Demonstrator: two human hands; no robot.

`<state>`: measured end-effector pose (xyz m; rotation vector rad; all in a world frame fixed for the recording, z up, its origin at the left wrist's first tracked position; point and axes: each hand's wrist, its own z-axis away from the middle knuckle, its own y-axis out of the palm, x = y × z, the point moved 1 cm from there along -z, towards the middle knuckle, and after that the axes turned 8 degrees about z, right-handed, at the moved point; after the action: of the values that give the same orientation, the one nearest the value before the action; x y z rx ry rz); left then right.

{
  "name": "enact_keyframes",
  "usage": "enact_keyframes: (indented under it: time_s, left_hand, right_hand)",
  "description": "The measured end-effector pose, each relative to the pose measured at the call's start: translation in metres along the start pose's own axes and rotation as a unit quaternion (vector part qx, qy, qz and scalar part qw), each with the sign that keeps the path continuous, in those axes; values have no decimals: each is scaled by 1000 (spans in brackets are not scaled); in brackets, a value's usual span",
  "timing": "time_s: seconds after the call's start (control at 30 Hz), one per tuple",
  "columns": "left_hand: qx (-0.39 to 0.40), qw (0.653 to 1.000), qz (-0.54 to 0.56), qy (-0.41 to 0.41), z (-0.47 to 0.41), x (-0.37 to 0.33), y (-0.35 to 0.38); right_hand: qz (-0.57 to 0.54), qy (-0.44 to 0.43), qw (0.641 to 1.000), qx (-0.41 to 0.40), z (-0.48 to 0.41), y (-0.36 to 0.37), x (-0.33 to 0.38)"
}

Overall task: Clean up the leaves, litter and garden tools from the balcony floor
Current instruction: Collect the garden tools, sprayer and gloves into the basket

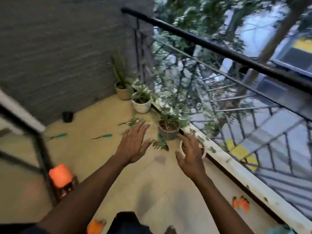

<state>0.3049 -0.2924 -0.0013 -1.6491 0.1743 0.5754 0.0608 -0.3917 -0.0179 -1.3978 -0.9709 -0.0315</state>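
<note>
Evidently little is done: left hand and right hand each hover with a wide, empty grip. Green-handled tools lie mid-floor, leaves beside the railing-edge pot, and orange litter along the floor's right edge.

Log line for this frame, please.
phase: reach | left grip open, empty | right grip open, empty | leaves on floor by pot | green-handled tools on floor, untouched

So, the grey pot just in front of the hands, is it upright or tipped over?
Upright. The grey pot stands on its base, rim up, with its plant rising from it.
</note>
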Motion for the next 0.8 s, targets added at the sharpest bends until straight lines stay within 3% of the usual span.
enact_keyframes:
  time_s: [0.1,0.33,0.47,0.8]
  left_hand:
    - [-39,996,8,-81,33,33,-11]
    - [-99,965,38,-241,100,119,-22]
    - [-138,944,62,-292,128,167,-34]
    - [-170,871,146,-437,191,286,-57]
  right_hand:
    - [-20,-88,995,50,-23,28,18]
    - [-66,-190,974,100,-62,92,82]
    - [-73,-211,970,97,-93,132,125]
    - [-48,-232,947,216,-146,242,227]
